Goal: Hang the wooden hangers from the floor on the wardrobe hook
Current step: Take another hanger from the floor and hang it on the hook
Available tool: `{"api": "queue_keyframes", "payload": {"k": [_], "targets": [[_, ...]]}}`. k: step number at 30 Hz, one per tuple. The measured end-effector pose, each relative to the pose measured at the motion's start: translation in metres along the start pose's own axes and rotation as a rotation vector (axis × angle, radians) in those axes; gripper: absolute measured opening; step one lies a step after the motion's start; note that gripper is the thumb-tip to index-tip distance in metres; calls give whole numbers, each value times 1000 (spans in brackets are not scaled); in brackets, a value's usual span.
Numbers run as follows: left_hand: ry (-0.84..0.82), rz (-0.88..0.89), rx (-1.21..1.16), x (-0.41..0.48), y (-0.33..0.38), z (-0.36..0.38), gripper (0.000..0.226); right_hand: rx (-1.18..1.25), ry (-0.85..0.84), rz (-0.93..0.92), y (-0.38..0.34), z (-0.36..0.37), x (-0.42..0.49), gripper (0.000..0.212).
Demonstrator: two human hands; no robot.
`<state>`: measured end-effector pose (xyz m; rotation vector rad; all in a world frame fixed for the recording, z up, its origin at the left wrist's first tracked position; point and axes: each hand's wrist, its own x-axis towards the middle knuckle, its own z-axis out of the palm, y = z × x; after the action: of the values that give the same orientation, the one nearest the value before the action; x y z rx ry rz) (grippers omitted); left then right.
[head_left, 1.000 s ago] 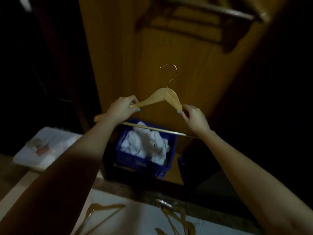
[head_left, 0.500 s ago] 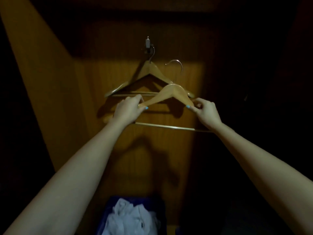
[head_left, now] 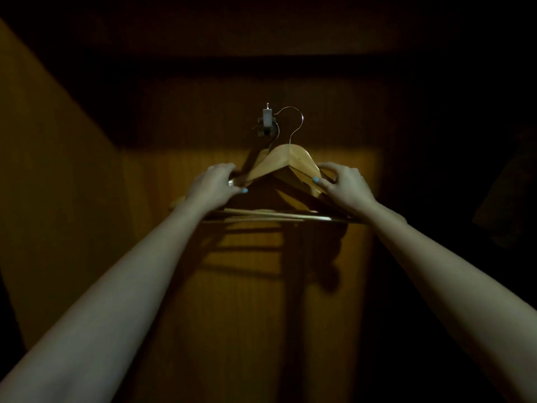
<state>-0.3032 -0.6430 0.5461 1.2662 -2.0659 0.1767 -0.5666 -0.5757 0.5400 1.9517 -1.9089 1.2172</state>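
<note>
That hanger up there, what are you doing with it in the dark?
A person is holding a wooden hanger up in front of the wardrobe hook, the left hand gripping one shoulder and the right hand the other. Its wire hook sits just right of the wardrobe hook and is not over it yet. Another wooden hanger already hangs there, mostly hidden behind the held one. The wardrobe is dim, so finer detail is hard to make out.
</note>
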Motion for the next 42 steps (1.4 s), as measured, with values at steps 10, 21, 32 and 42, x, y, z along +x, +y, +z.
{"api": "queue_keyframes", "payload": {"k": [10,21,32,42], "targets": [[137,-51,64,-19,-50,37,33,-34,-45,-5,-15,36,22,41],[205,23,106,-22,-44,52,31,-216,74,80,3,62,5,47],[161,177,274,-24,-48,48,37,-288,196,45,15,76,-5,27],[104,280,480,-26,-45,32,47,-392,134,32,16,73,-9,40]]}}
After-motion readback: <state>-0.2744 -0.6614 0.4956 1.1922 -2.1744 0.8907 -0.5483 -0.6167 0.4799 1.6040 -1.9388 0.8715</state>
